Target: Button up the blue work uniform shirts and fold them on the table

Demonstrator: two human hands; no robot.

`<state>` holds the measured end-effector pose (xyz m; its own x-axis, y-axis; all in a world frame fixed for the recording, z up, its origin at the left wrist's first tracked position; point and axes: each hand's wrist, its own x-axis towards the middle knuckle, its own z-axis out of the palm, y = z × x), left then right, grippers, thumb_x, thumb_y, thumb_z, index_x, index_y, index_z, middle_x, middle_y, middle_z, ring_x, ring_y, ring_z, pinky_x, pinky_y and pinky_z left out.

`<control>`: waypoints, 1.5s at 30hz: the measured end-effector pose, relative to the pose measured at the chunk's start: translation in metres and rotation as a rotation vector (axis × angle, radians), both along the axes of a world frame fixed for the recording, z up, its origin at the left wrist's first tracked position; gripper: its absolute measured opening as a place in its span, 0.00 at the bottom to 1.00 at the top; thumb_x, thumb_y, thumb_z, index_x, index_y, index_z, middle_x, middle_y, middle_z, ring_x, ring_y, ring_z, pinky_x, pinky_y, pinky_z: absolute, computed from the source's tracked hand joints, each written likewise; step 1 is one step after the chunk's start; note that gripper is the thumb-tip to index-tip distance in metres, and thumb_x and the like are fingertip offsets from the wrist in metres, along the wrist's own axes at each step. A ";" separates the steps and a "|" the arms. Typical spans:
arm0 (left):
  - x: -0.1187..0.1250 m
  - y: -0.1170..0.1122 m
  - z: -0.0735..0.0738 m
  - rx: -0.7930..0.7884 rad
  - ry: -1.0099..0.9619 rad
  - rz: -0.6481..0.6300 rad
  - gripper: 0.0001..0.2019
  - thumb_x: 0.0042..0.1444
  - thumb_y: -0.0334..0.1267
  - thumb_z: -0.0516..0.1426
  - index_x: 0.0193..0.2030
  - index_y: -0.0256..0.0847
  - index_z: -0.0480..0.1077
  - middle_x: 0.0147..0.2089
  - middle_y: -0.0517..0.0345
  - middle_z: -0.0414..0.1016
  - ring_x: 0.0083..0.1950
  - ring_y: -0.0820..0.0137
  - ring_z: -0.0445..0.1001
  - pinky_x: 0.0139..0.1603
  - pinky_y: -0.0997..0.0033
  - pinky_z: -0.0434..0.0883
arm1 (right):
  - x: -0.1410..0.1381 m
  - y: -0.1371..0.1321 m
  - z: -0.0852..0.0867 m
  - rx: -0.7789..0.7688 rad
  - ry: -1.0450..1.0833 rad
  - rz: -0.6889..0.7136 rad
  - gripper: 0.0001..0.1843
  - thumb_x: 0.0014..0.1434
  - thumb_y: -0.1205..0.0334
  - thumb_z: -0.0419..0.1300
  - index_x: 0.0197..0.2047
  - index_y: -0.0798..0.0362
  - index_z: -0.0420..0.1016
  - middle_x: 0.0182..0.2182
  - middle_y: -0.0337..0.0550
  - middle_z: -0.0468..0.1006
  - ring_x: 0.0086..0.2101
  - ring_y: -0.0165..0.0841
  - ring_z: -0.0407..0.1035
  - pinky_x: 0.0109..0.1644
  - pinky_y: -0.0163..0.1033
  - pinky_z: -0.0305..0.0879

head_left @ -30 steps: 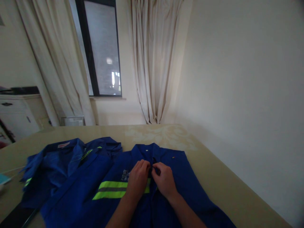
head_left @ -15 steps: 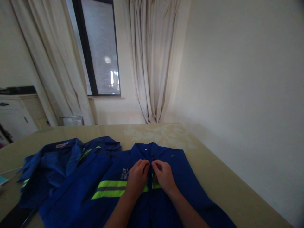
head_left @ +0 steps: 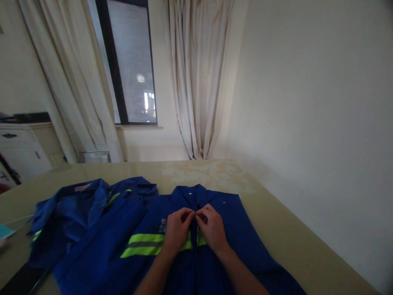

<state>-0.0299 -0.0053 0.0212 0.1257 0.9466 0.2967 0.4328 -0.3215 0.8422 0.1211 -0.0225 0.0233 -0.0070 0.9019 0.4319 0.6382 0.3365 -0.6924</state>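
Note:
A blue work jacket (head_left: 236, 233) with a yellow-green reflective band lies flat on the beige table (head_left: 294, 237), collar pointing away from me. My left hand (head_left: 177, 230) and my right hand (head_left: 211, 227) rest on its chest, side by side. Both pinch the front opening just below the collar, fingertips almost touching. What sits between the fingertips is too small to make out.
A second blue jacket (head_left: 80, 205) lies crumpled to the left. A dark flat object (head_left: 21, 280) sits at the table's near-left edge. A white cabinet (head_left: 21, 147), a window with curtains (head_left: 196, 73) and a plain wall stand behind the table.
Both hands stay at the jacket front; their fingertips have drawn closer together and shifted slightly toward the collar. The view wobbles a little.

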 end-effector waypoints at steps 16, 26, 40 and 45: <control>0.001 0.002 -0.003 0.112 0.167 -0.038 0.09 0.65 0.37 0.51 0.44 0.43 0.72 0.37 0.57 0.79 0.38 0.66 0.77 0.42 0.68 0.71 | 0.003 0.013 -0.011 -0.062 0.211 -0.068 0.05 0.58 0.63 0.60 0.32 0.52 0.77 0.33 0.44 0.78 0.33 0.36 0.72 0.38 0.38 0.66; 0.002 -0.004 -0.002 0.264 0.615 -0.037 0.08 0.66 0.31 0.54 0.47 0.45 0.73 0.45 0.58 0.78 0.49 0.64 0.75 0.50 0.67 0.70 | 0.011 0.020 -0.013 -0.289 0.198 -0.019 0.09 0.57 0.61 0.61 0.32 0.55 0.81 0.29 0.45 0.83 0.32 0.37 0.75 0.36 0.37 0.65; -0.002 0.007 -0.008 0.186 0.723 0.041 0.11 0.66 0.29 0.50 0.49 0.42 0.72 0.46 0.53 0.77 0.50 0.61 0.73 0.51 0.62 0.68 | -0.015 -0.027 0.005 -0.181 -0.291 -0.031 0.28 0.66 0.54 0.54 0.66 0.54 0.69 0.60 0.51 0.75 0.59 0.45 0.68 0.63 0.46 0.62; -0.004 0.039 -0.002 0.180 0.713 0.023 0.18 0.67 0.28 0.49 0.59 0.44 0.71 0.54 0.52 0.77 0.56 0.64 0.72 0.56 0.65 0.67 | -0.022 -0.013 -0.009 -0.231 -0.505 -0.019 0.33 0.71 0.52 0.44 0.74 0.58 0.55 0.71 0.50 0.60 0.70 0.41 0.53 0.73 0.50 0.43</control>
